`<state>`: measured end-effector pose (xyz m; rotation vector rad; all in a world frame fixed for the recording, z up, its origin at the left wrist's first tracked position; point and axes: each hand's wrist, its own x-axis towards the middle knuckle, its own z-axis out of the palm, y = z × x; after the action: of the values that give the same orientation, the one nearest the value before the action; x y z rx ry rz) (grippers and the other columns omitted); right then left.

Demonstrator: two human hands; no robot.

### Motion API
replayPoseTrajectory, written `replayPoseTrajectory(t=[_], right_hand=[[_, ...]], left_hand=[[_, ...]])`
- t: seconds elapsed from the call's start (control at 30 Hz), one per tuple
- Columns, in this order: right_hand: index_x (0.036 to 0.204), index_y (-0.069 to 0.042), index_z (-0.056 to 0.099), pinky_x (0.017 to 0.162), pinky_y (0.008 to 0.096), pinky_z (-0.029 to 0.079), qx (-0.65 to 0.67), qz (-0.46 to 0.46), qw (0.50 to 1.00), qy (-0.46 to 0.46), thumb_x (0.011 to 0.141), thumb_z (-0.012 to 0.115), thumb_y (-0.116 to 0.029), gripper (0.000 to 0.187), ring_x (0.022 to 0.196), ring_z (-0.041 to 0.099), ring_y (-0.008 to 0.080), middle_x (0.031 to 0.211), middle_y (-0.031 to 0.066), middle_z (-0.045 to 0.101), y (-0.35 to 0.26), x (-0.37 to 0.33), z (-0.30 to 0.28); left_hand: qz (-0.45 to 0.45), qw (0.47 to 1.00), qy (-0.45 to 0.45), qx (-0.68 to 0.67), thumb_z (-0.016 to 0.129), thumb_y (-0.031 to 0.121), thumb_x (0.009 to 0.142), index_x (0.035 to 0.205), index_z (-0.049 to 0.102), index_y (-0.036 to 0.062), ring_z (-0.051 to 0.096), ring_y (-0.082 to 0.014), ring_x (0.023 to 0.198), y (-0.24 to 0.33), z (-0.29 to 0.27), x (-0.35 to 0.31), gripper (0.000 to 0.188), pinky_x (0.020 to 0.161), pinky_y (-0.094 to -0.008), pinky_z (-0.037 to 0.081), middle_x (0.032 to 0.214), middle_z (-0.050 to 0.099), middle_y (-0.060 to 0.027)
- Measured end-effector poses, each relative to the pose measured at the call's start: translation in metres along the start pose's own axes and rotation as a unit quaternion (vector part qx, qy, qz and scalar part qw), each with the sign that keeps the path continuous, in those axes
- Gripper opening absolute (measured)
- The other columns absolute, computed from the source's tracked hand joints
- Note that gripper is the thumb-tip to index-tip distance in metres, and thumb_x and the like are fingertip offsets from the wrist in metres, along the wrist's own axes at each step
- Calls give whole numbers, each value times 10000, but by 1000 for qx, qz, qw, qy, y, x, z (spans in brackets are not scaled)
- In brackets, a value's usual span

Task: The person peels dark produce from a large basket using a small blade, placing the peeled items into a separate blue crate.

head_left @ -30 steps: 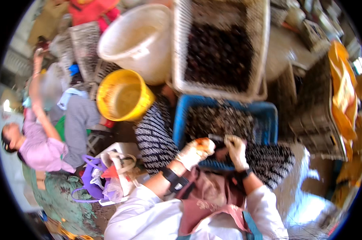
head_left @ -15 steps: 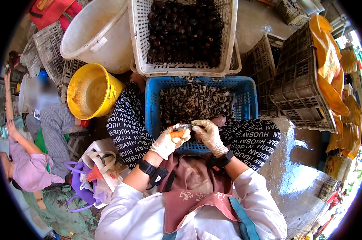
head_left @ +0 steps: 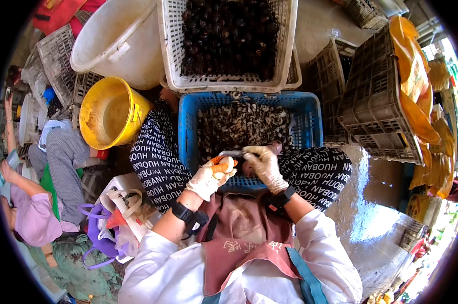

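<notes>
My left hand [head_left: 212,176], in a pale glove with orange covers on some fingers, is closed; whatever it pinches is too small to make out. Close beside it, my right hand [head_left: 265,167], also gloved, is shut on a thin grey metal tool [head_left: 232,153] that points left across the left fingertips. Both hands are over the near side of a blue plastic basket [head_left: 187,133] between my knees. In the basket lies a heap of small pale and dark pieces [head_left: 244,126].
Beyond the basket, a white crate [head_left: 229,83] holds dark, shiny round things [head_left: 229,40]. A yellow bucket [head_left: 84,114] and a large white tub [head_left: 107,63] stand left. Stacked crates [head_left: 375,101] rise at right. Another person [head_left: 39,210] sits at far left near a purple bag [head_left: 94,233].
The hands have drawn slightly apart, and the grey tool shows more plainly above the left fingertips. The whole view has shifted a little. The other person's arm at far left has moved.
</notes>
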<state>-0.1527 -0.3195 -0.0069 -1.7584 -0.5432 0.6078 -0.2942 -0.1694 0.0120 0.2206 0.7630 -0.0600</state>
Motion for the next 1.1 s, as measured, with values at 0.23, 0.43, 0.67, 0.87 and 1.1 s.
replayPoseTrajectory(t=[0.23,0.43,0.67,0.87,1.1], right_hand=[[967,-39,687,802,321,494,-6,42,999,13,786,705,-107,195,851,635,238,910,118,672,18,6,-10],[961,-51,693,817,319,489,-99,21,995,18,781,699,-104,188,855,626,250,894,123,667,9,6,-13],[936,-51,694,799,326,486,-89,-63,994,-10,765,701,-104,179,849,618,264,882,114,669,-18,0,-3],[949,-68,695,816,325,483,-105,-111,988,-30,762,709,-114,193,869,611,242,905,84,678,-37,-7,0],[957,-65,693,815,319,481,-96,-63,993,4,768,700,-123,198,878,603,245,930,94,678,-17,-2,-6]], left_hand=[[23,996,-38,75,615,30,850,1210,543,88,588,-152,758,11,16,-7,371,505,-174,431,1075,626,-98],[14,996,-72,57,615,47,850,1248,516,62,587,-140,757,4,11,-12,410,537,-182,477,1032,627,-94],[29,993,21,109,615,18,836,1164,547,20,647,-291,916,-1,1,0,334,688,-292,568,1042,633,-152],[40,995,-9,95,621,63,850,1250,532,102,569,-134,712,3,17,-8,412,516,-182,453,1023,630,-69],[40,993,67,84,561,57,881,1243,489,53,654,-255,761,-1,14,-2,369,514,-233,506,1036,626,-177]])
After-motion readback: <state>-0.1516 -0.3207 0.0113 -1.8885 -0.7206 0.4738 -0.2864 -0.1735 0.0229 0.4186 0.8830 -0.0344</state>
